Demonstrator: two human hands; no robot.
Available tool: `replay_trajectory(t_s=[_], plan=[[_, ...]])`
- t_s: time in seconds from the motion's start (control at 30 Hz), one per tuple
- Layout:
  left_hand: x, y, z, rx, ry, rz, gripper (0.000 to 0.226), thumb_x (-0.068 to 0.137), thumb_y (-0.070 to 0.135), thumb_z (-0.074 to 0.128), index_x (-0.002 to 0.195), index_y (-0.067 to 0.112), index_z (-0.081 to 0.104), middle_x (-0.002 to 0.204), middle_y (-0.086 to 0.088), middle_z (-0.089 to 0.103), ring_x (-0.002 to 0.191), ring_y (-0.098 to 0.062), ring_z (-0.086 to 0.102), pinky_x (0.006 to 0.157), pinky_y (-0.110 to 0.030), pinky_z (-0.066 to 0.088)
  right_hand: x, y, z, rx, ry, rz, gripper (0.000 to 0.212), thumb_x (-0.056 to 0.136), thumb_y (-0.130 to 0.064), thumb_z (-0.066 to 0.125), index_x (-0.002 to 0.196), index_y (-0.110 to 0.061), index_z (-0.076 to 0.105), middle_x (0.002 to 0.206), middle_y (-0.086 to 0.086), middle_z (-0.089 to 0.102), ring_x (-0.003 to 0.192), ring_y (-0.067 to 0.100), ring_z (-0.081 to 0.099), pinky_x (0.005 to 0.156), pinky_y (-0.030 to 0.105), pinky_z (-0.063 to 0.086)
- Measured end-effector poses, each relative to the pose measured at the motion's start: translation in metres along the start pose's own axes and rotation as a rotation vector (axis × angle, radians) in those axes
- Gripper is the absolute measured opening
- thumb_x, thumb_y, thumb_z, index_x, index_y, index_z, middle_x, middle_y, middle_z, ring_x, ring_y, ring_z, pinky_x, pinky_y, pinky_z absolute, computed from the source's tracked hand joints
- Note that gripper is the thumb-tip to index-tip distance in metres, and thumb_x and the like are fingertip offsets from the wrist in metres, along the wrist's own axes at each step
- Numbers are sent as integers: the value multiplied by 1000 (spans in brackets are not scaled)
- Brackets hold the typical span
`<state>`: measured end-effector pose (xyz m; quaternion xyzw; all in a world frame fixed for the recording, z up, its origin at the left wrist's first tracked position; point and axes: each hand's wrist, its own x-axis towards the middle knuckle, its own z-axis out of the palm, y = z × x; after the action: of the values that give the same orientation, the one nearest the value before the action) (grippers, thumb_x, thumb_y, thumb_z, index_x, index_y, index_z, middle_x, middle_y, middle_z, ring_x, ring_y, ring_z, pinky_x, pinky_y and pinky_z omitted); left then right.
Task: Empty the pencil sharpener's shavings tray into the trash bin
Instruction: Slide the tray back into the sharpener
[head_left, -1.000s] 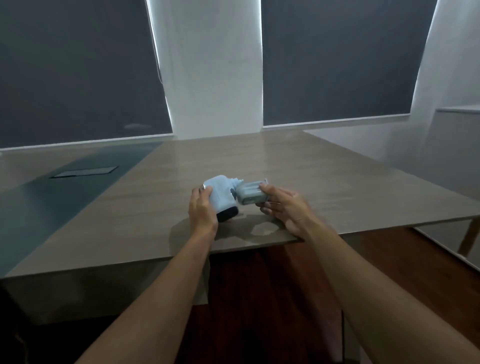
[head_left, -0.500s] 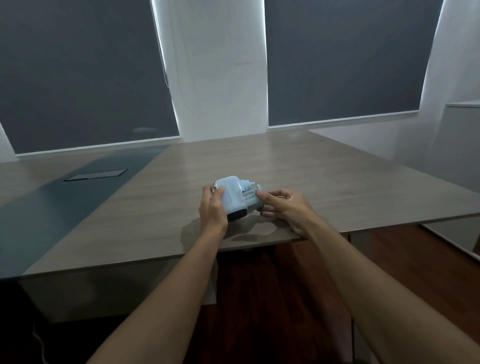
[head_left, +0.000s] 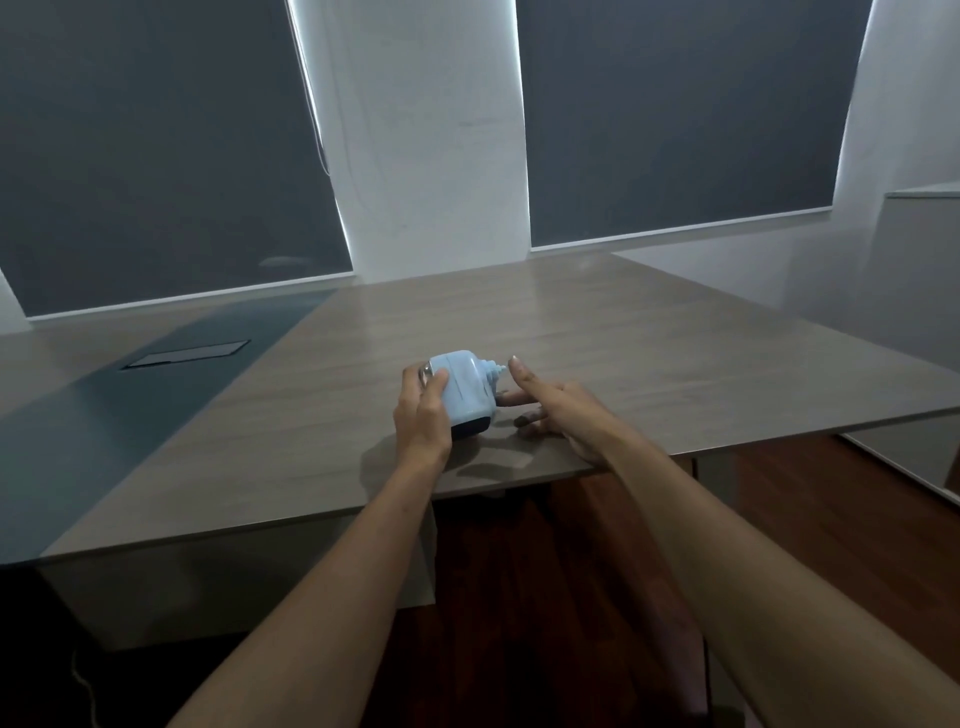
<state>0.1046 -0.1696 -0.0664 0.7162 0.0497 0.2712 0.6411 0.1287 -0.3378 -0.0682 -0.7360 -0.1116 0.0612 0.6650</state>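
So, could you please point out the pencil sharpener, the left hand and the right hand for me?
pencil sharpener (head_left: 464, 392): head view, on its light blue side panel.
left hand (head_left: 421, 415): head view, on the back of the hand gripping the sharpener.
right hand (head_left: 563, 408): head view, on the back of the open hand.

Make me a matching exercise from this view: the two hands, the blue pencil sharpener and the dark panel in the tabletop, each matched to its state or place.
Column one:
1. left hand
2. right hand
3. pencil sharpener
4. dark panel

Column two:
A. set flush into the table, far left
B. open, fingers spread, beside the sharpener
C. wrapped around the sharpener's left side
D. stands on the table near its front edge, between both hands

Pairs: 1-C, 2-B, 3-D, 4-A
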Motion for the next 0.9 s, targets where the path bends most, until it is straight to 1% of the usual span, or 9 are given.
replay_trajectory(t_s=[0.1, 0.2, 0.27, 0.33, 0.4, 0.53, 0.67, 0.8, 0.9], plan=[[1, 0, 2, 49, 30, 13, 33, 90, 35, 50, 116, 15, 54, 102, -5, 59, 89, -22, 54, 63, -24, 41, 5, 3, 1, 94, 164, 17, 70, 74, -77, 53, 79, -12, 79, 101, 5, 77, 72, 24, 71, 83, 41, 61], [3, 1, 1, 80, 111, -19, 31, 92, 35, 50, 119, 20, 49, 99, -2, 58, 86, -22, 57, 55, -21, 47, 6, -1, 1, 210, 284, 24, 61, 91, -62, 42, 80, -9, 71, 93, 12, 70, 62, 27, 70, 67, 39, 60], [4, 1, -3, 60, 177, -31, 34, 84, 44, 52, 114, 29, 46, 99, 1, 57, 90, -26, 62, 66, -35, 60, 4, -4, 1, 244, 304, 41, 62, 96, -56, 39, 85, -4, 69, 87, 13, 66, 60, 28, 67, 63, 39, 59], [7, 1, -13, 148, 241, -4, 44, 82, 47, 51, 121, 30, 44, 111, -7, 56, 98, -33, 61, 82, -49, 57, 3, -5, 2, 234, 311, 44, 63, 97, -55, 37, 92, 0, 69, 86, 12, 64, 62, 30, 67, 67, 44, 60], [12, 0, -29, 305, 296, 42, 51, 88, 39, 53, 134, 19, 41, 122, -19, 51, 105, -37, 57, 91, -42, 50, 2, -6, 3, 210, 324, 44, 63, 97, -55, 36, 91, -2, 69, 84, 11, 64, 64, 31, 67, 72, 48, 60], [24, -9, -76, 465, 392, 52, 53, 91, 32, 54, 135, 7, 38, 127, -29, 46, 113, -46, 51, 95, -46, 43, 4, -6, 2, 155, 346, 57, 63, 94, -60, 36, 79, -8, 69, 76, 15, 66, 63, 36, 69, 81, 54, 59], [28, -13, -124, 580, 435, 20, 54, 91, 29, 55, 136, 8, 34, 133, -29, 42, 120, -47, 45, 101, -50, 40, 4, -5, 2, 111, 345, 62, 64, 92, -62, 35, 76, -10, 70, 77, 18, 69, 67, 39, 72, 81, 53, 59], [26, -15, -155, 653, 427, 39, 57, 90, 25, 57, 139, 7, 33, 135, -30, 40, 123, -46, 43, 105, -50, 37, 4, -6, 3, 89, 352, 65, 66, 91, -63, 35, 77, -10, 71, 79, 20, 70, 68, 38, 72, 81, 52, 60], [21, -15, -163, 707, 378, 58, 60, 90, 25, 58, 140, 8, 30, 133, -29, 40, 121, -47, 45, 101, -51, 40, 1, -7, 5, 83, 360, 70, 67, 89, -65, 36, 78, -9, 72, 79, 19, 70, 67, 36, 73, 81, 52, 60]])
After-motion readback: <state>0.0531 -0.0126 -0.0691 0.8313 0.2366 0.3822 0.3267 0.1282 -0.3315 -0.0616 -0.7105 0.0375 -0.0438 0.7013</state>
